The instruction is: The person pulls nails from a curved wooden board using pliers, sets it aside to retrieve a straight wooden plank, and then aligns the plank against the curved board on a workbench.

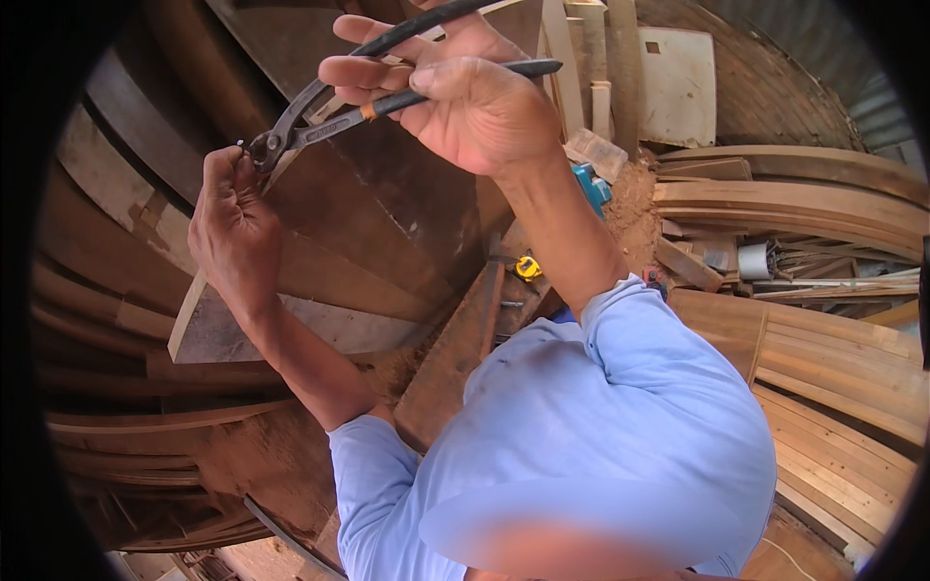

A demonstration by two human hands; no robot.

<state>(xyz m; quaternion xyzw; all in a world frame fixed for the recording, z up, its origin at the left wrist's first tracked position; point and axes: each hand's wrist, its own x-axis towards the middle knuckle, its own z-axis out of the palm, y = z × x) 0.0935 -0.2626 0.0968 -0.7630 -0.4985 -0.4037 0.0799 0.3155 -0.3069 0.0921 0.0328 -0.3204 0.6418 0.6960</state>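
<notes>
My right hand (489,116) holds a pair of pincers (331,127) with black handle grips, the thumb lying along the lower handle. The handles stand apart, and some fingers reach between and past them. Close to the pincers' rounded jaws, my left hand (237,237) is closed in a pinch, thumb and fingertips touching or nearly touching the jaws. A tiny shiny tip (240,143) shows above those fingertips; its kind is too small to tell. Below my left forearm juts the pale end of a wooden board (281,329).
Large dark wooden panels (358,237) lean in front of me. A yellow tape measure (527,267) lies on a wooden surface near my body. Beyond my right arm are a teal tool (592,189), sawdust, a white roll (754,261) and stacked planks (833,378). Curved timber pieces line the left side.
</notes>
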